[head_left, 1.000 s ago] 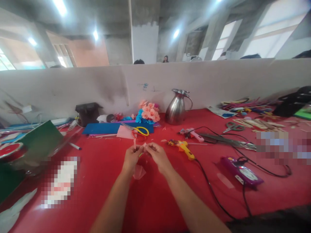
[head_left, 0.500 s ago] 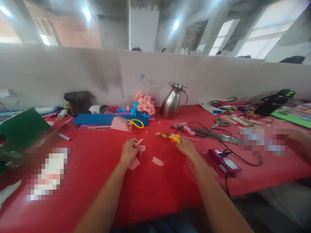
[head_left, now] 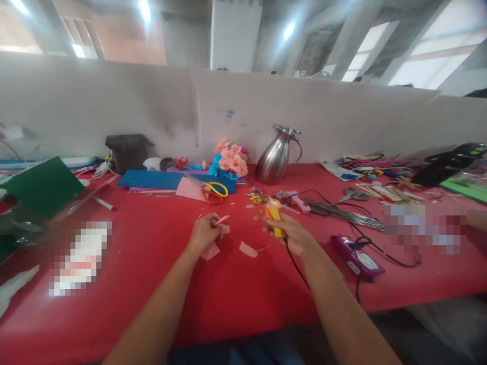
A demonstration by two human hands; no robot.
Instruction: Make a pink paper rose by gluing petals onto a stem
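My right hand (head_left: 294, 233) is wrapped round a yellow glue gun (head_left: 274, 215) with a black cord, its nozzle pointing away from me. My left hand (head_left: 205, 230) pinches a small piece of pink paper (head_left: 222, 220), partly hidden by the fingers. Below that hand lies another pink scrap. Between the hands a cut pink paper petal (head_left: 248, 249) rests on the red tabletop (head_left: 228, 304). Scissors (head_left: 215, 190) with yellow and red handles lie on a pink sheet (head_left: 189, 188) beyond my left hand.
At the back stand a bunch of paper flowers (head_left: 232, 161) and a steel jug (head_left: 276, 154). To the right lie a pink glue gun (head_left: 299, 202), metal wires (head_left: 353, 218), grey scissors (head_left: 353, 194) and a purple power strip (head_left: 357, 257) with cords. Another person's arm (head_left: 476, 220) reaches in at the right edge.
My right hand has lifted the yellow glue gun from the table and now grips its handle more upright. My left hand keeps the pink paper. The view has shifted slightly.
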